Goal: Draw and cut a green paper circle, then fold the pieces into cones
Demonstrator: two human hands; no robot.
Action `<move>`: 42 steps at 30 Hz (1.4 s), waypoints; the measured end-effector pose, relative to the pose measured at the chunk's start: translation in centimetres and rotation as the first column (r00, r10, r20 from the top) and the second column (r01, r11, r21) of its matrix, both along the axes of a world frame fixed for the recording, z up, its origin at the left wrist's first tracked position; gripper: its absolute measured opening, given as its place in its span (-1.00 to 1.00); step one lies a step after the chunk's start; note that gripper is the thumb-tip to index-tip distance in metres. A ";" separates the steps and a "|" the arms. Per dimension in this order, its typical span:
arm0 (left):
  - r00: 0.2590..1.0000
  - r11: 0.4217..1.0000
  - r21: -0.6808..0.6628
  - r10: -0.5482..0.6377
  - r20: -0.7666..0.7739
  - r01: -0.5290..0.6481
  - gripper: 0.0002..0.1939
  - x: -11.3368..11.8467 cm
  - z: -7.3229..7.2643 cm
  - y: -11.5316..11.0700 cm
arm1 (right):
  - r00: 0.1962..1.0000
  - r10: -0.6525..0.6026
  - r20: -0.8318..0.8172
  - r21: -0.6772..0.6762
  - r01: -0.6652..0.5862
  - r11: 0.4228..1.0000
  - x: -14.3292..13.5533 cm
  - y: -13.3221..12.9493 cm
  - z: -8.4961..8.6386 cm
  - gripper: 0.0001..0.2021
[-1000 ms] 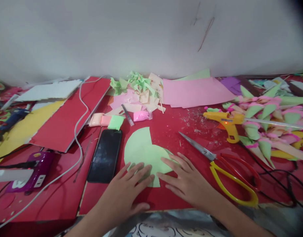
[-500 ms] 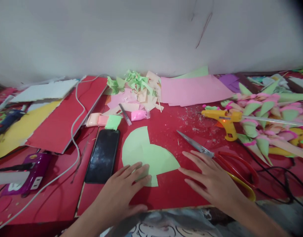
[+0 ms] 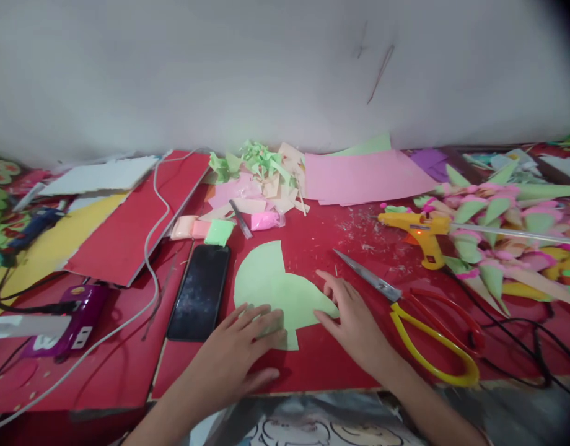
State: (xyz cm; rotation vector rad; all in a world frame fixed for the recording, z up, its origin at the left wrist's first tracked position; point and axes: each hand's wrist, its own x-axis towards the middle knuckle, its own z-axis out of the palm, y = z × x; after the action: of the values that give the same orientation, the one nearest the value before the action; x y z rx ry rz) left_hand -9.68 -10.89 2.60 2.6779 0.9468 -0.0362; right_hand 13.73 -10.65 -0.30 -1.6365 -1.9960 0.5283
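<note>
Light green paper pieces, cut with curved edges and seemingly overlapping, lie flat on the red tabletop. My left hand rests with fingers spread on their lower left part. At the right tip of the paper is my right hand, its thumb and forefinger apart on either side of that tip; its other fingers are partly hidden. Scissors with one red and one yellow handle lie to the right of my right hand, blades pointing away. A black phone lies left of the paper.
A yellow glue gun with a lit red light lies at right beside paper flowers. Pink sheets and paper scraps lie along the wall. A white cable crosses the left side near a purple power strip.
My right hand has moved left, off the scissors' side, onto the paper's right tip, uncovering the yellow handle. My left hand stays on the paper. The view has shifted slightly.
</note>
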 end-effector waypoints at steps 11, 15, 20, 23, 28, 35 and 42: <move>0.728 0.718 0.137 0.684 0.046 -0.683 -0.27 -10.2 -1.0 1.6 | 0.994 -0.030 -0.106 0.003 0.031 1.000 0.5 -0.4 -0.4 -0.66; 0.739 0.735 0.125 0.673 -0.022 -0.666 -0.27 -10.0 -1.6 1.5 | 0.994 -0.023 -0.104 0.001 0.023 1.000 0.5 -0.7 -0.3 -0.71; 0.785 0.785 0.100 0.617 -0.045 -0.611 -0.29 -10.6 -1.8 1.6 | 0.995 -0.008 -0.101 -0.012 0.007 1.000 0.8 -0.9 -0.4 -0.75; 0.779 0.780 0.105 0.624 -0.058 -0.617 -0.28 -11.2 -2.4 1.7 | 0.994 -0.012 -0.105 -0.027 0.009 1.000 0.9 -0.9 -0.4 -0.74; 0.784 0.787 0.110 0.616 -0.079 -0.608 -0.34 -11.3 -2.6 1.8 | 0.984 -0.070 -0.164 -0.085 0.057 0.995 0.8 -0.9 -0.2 -0.68; 0.773 0.775 0.111 0.631 -0.066 -0.623 -0.31 -11.4 -3.0 1.7 | 0.948 -0.158 -0.277 -0.231 0.094 0.969 1.4 -0.4 0.9 -0.76; 0.712 0.699 0.139 0.678 0.184 -0.701 -0.40 -10.1 -2.1 1.6 | 0.858 -0.306 -0.412 -0.145 0.270 0.952 2.3 -0.2 1.3 -0.82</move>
State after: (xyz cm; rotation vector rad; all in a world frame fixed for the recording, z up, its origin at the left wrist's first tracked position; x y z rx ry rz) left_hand -19.79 -9.33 0.51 2.2563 1.9410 0.3991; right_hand 16.07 -10.89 0.98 -1.6544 -1.3948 0.7861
